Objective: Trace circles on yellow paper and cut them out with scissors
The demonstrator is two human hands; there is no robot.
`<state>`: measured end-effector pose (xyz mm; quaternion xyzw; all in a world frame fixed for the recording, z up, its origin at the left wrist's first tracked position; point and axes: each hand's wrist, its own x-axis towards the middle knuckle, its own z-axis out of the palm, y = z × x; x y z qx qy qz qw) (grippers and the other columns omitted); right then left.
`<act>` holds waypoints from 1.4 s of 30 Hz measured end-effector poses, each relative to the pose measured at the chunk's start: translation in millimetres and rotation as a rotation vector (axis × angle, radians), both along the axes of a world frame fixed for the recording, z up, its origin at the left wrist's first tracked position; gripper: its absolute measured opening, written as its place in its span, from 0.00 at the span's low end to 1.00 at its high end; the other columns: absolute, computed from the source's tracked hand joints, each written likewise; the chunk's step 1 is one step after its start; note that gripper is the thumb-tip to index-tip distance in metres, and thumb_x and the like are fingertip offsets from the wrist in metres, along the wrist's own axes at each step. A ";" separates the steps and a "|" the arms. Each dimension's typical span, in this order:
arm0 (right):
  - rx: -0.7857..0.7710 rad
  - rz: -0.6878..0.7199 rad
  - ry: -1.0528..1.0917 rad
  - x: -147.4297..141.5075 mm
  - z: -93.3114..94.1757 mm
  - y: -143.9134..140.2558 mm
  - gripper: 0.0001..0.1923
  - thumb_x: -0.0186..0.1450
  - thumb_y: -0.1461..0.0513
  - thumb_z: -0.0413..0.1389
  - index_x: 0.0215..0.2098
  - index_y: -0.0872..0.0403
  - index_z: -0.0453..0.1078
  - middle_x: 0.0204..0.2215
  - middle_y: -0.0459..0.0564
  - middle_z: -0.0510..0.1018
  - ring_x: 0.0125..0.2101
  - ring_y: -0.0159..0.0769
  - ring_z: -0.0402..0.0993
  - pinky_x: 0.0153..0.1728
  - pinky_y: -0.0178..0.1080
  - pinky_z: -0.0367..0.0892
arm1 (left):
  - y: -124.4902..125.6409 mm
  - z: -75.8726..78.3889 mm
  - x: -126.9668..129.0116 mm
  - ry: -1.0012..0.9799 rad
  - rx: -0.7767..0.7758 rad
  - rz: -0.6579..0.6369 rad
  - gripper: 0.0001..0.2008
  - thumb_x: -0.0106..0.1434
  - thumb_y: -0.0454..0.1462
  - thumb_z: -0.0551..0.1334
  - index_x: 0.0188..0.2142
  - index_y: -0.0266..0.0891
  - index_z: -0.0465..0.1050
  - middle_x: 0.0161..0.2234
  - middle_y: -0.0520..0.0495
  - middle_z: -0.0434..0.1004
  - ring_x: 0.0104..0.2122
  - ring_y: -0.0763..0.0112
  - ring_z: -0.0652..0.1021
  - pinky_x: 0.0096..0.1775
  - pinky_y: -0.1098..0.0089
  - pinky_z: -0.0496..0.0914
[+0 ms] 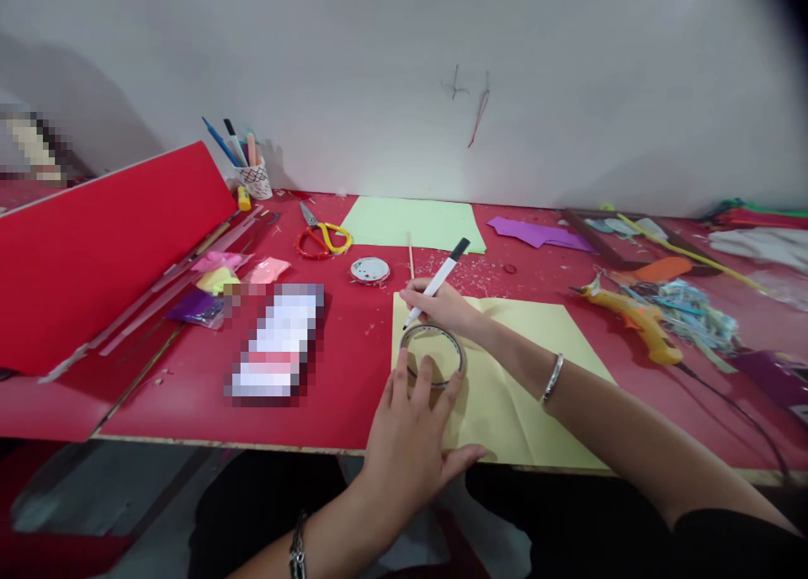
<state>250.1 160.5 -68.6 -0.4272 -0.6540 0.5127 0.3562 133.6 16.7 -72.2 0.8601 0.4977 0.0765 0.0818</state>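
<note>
At the frame's centre, the left hand (409,427) is pressing a round ring (433,354) onto yellow paper (523,385) on the red table (353,369) while the right hand's (442,308) fingers are gripping a marker (438,281) at its rim; a loosened press could likely let the ring slide, skewing the traced line.

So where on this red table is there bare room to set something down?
Bare red table lies between the blurred packet and the yellow sheet, and below the small round lid. The yellow sheet's right half is bare too. It is crowded around the glue gun at right and by the red board at left.
</note>
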 end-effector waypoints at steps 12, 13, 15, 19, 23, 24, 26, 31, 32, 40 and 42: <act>-0.010 0.020 -0.081 -10.8 0.1 1.6 0.14 0.56 0.62 0.56 0.17 0.53 0.57 0.10 0.38 0.64 0.14 0.26 0.63 0.14 0.27 0.53 | -2.1 -4.0 3.0 0.034 0.062 0.023 0.38 0.55 0.60 0.49 0.60 0.47 0.53 0.58 0.38 0.58 0.58 0.39 0.55 0.51 0.47 0.62; -0.007 0.021 -0.083 -10.7 -0.2 1.4 0.14 0.56 0.62 0.56 0.17 0.53 0.57 0.11 0.39 0.64 0.14 0.26 0.63 0.14 0.27 0.53 | -2.1 -3.9 2.7 0.043 0.064 0.021 0.38 0.55 0.60 0.50 0.61 0.47 0.52 0.58 0.38 0.58 0.58 0.39 0.56 0.50 0.47 0.62; 0.002 0.022 -0.086 -10.4 -0.3 0.8 0.14 0.56 0.62 0.55 0.17 0.53 0.56 0.11 0.39 0.65 0.14 0.26 0.64 0.14 0.27 0.53 | -2.1 -4.1 1.9 0.052 0.077 0.009 0.38 0.54 0.60 0.50 0.61 0.48 0.51 0.58 0.38 0.58 0.58 0.39 0.56 0.50 0.48 0.63; 0.021 0.029 -0.087 -9.7 0.2 0.2 0.14 0.56 0.62 0.55 0.17 0.54 0.56 0.12 0.39 0.64 0.15 0.26 0.65 0.14 0.27 0.53 | -2.8 -6.3 0.8 0.063 0.102 -0.003 0.39 0.54 0.61 0.49 0.61 0.48 0.50 0.59 0.38 0.56 0.58 0.39 0.56 0.50 0.48 0.63; 0.024 0.034 -0.091 -9.6 -1.0 1.0 0.14 0.56 0.62 0.55 0.17 0.54 0.57 0.11 0.38 0.64 0.14 0.25 0.63 0.14 0.27 0.53 | -4.4 -8.7 2.6 0.067 0.112 0.010 0.40 0.54 0.61 0.48 0.61 0.46 0.50 0.60 0.37 0.55 0.59 0.38 0.54 0.50 0.46 0.62; 0.024 0.034 -0.091 -9.6 -1.5 1.1 0.14 0.56 0.62 0.55 0.16 0.54 0.57 0.11 0.38 0.64 0.14 0.25 0.63 0.14 0.28 0.53 | -4.7 -8.9 3.2 0.065 0.112 0.014 0.40 0.54 0.61 0.48 0.61 0.46 0.50 0.60 0.37 0.55 0.59 0.38 0.53 0.50 0.45 0.61; 0.027 0.033 -0.088 -9.7 -2.6 0.8 0.15 0.56 0.62 0.56 0.16 0.54 0.57 0.11 0.39 0.64 0.14 0.25 0.62 0.14 0.27 0.53 | -4.9 -9.0 4.1 0.056 0.110 0.018 0.40 0.53 0.62 0.48 0.61 0.46 0.51 0.60 0.37 0.55 0.59 0.37 0.53 0.51 0.44 0.60; 0.023 0.021 -0.049 -10.3 -3.3 0.7 0.15 0.56 0.61 0.57 0.16 0.54 0.58 0.10 0.39 0.63 0.13 0.24 0.61 0.13 0.27 0.53 | -3.2 -9.0 3.7 0.038 0.101 0.019 0.41 0.52 0.63 0.48 0.61 0.47 0.51 0.60 0.36 0.55 0.59 0.37 0.53 0.51 0.44 0.60; 0.024 0.010 -0.033 -9.7 -2.3 1.9 0.16 0.57 0.59 0.56 0.16 0.54 0.58 0.10 0.39 0.63 0.12 0.24 0.60 0.13 0.27 0.53 | -2.7 -8.8 3.2 0.036 0.096 0.017 0.42 0.52 0.63 0.48 0.61 0.47 0.50 0.60 0.36 0.55 0.59 0.37 0.53 0.51 0.45 0.60; 0.139 -0.086 0.148 25.4 23.0 1.5 0.14 0.60 0.52 0.54 0.36 0.53 0.66 0.24 0.46 0.76 0.27 0.33 0.74 0.30 0.36 0.70 | -4.6 -6.8 0.4 0.113 0.091 -0.023 0.45 0.49 0.56 0.61 0.62 0.45 0.48 0.61 0.36 0.53 0.59 0.38 0.53 0.47 0.51 0.67; 0.149 -0.070 0.085 39.2 29.1 -13.7 0.16 0.63 0.50 0.50 0.38 0.53 0.65 0.22 0.48 0.77 0.25 0.36 0.75 0.31 0.40 0.70 | -7.9 -6.2 0.0 0.152 0.111 -0.041 0.46 0.47 0.50 0.66 0.62 0.44 0.49 0.61 0.34 0.53 0.59 0.37 0.54 0.48 0.51 0.68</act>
